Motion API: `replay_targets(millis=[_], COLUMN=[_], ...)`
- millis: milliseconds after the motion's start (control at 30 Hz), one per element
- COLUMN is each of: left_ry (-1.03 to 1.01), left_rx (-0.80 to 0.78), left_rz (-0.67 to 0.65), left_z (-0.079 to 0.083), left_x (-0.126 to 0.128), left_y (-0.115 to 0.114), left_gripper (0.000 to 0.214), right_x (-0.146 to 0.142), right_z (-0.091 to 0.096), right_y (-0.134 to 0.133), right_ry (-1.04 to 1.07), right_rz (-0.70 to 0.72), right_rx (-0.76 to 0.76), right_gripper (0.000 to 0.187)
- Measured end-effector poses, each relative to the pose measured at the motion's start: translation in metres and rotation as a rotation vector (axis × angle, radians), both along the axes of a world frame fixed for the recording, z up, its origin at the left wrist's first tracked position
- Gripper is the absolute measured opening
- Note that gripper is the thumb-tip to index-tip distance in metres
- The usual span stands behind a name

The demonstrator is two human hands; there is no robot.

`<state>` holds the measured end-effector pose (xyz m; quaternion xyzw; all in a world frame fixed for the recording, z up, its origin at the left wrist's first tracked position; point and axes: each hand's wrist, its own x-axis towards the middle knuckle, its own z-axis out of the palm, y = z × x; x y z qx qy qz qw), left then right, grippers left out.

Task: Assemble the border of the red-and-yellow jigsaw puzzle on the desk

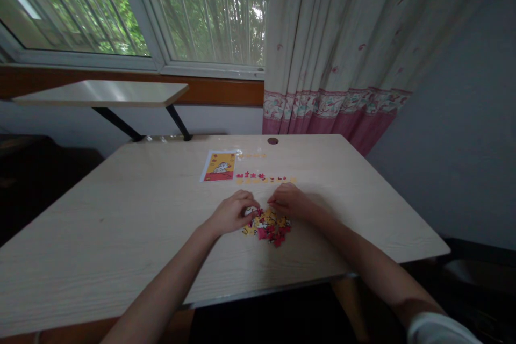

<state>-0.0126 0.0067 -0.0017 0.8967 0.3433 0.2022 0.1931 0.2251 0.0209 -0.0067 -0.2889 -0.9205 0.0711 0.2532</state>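
Note:
A small heap of jigsaw puzzle pieces point(268, 221) in yellow, red and white lies on the table in front of me. My left hand point(236, 212) curves over its left edge, with thumb and fingers bent around a puzzle piece point(259, 212) that looks dark red. At the far right side of the heap, my right hand point(289, 201) has its fingertips pinched together; whatever is between them is too small to tell. Beyond the hands, red puzzle pieces point(250, 175) lie in a row, above a row of yellow puzzle pieces point(262, 181).
A picture sheet point(221, 166) showing a white animal on yellow and red lies left of the rows. More yellow pieces point(253, 156) sit farther back. The pale wooden table point(141, 236) has a round dark cap point(273, 141) and a raised shelf point(108, 94). A curtain point(322, 64) hangs behind.

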Motion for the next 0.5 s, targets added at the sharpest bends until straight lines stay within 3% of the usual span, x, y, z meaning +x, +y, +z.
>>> replay_targets(millis=[233,500], left_ry=[-0.218,-0.463], left_rx=[-0.135,-0.420], left_rz=[-0.006,0.191], left_z=[0.000,-0.002], left_x=[0.006,0.015], left_y=[0.001,-0.002], left_gripper=[0.011,0.021], right_x=[-0.002,-0.011], right_z=[0.003,0.000], right_y=[-0.003,-0.009], right_ry=[0.020,0.094], right_rz=[0.030,-0.020], right_rx=[0.014,0.121], right_gripper=[0.015,0.020])
